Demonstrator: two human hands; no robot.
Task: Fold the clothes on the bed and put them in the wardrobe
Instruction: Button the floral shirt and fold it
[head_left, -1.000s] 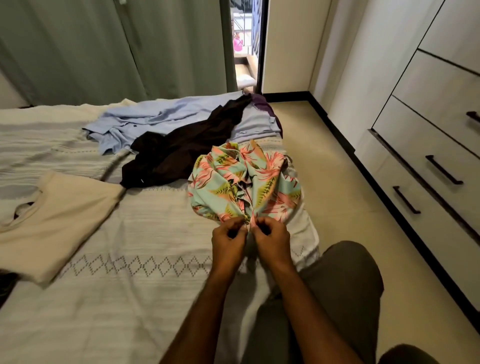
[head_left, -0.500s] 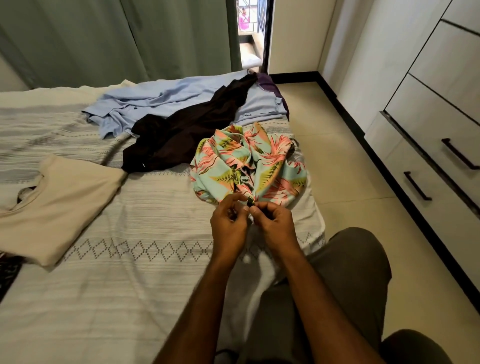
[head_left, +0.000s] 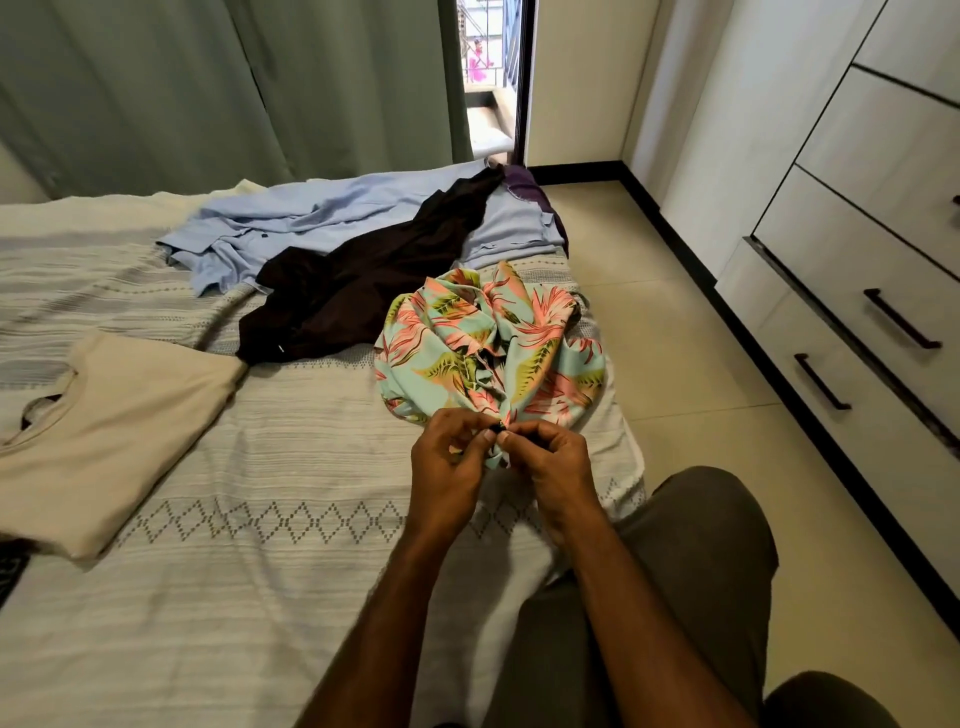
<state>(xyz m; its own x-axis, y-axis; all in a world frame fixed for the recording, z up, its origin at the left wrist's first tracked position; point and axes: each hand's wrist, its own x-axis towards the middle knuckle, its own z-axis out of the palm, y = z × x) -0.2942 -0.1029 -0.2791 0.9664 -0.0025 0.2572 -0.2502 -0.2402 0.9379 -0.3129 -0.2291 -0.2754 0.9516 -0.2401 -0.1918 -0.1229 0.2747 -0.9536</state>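
A crumpled floral shirt (head_left: 493, 348), mint with pink and yellow leaves, lies near the right edge of the bed (head_left: 234, 597). My left hand (head_left: 449, 467) and my right hand (head_left: 550, 467) meet at its near edge, both pinching the fabric around a small dark button. Behind it a dark brown garment (head_left: 363, 291) lies spread over a light blue shirt (head_left: 291, 228). A beige top (head_left: 114, 431) lies flat at the left. The wardrobe (head_left: 872, 249) with drawers stands at the right.
A tiled floor strip (head_left: 691, 415) runs between the bed and the wardrobe drawers with black handles. Green curtains (head_left: 208, 88) hang behind the bed beside an open doorway (head_left: 491, 104). My knee in grey trousers (head_left: 691, 545) is by the bed's corner.
The view has tilted slightly. My hands stay together at the floral shirt's near edge, fingers working the same spot of fabric.
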